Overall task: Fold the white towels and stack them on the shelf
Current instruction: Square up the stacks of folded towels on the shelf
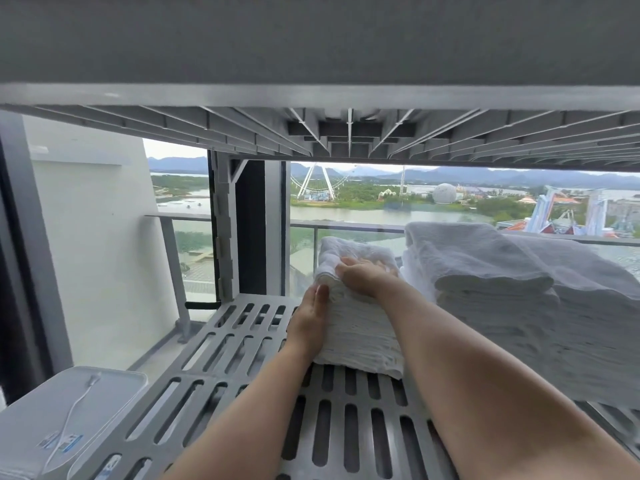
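A stack of folded white towels sits on the grey slotted shelf. My left hand lies flat with straight fingers against the stack's left side. On top of the stack, my right hand presses down, palm on the top towel, fingers spread toward the far edge. To the right stands a taller, wider pile of folded white towels, touching or nearly touching the smaller stack.
The underside of the upper shelf hangs low overhead. A grey shelf post stands at the back left. Low at the left sits a white box with a cable. Behind the shelf is a window onto a balcony railing.
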Available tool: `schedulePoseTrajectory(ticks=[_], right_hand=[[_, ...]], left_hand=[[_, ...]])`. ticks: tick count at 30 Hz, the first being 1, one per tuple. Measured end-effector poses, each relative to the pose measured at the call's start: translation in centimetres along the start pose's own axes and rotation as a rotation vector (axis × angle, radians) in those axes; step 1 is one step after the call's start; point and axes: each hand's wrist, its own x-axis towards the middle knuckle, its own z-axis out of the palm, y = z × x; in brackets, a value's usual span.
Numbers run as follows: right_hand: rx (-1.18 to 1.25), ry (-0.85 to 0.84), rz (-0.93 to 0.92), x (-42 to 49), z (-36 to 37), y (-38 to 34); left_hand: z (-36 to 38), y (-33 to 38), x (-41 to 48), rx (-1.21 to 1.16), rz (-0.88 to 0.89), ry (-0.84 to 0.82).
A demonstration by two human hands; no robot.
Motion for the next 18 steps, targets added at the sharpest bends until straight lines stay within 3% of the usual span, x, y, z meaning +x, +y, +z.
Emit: schedulePoseTrajectory(ticks=[5,13,18], right_hand=[[-0.043,0.067,-0.03,-0.3,0.4,-0.3],[0.011,0.263,-0.198,-1.6,-1.5,0.4],[0.039,0.451,-0.25,-4.9,-3.1,0.7]], left_hand=[[0.3,-0.8,-0.2,0.085,0.052,0.136],[0.4,1.3,-0.3,0.341,0.355,0.358],[0.3,4.0,-1.4,0.522,0.453,0.34]])
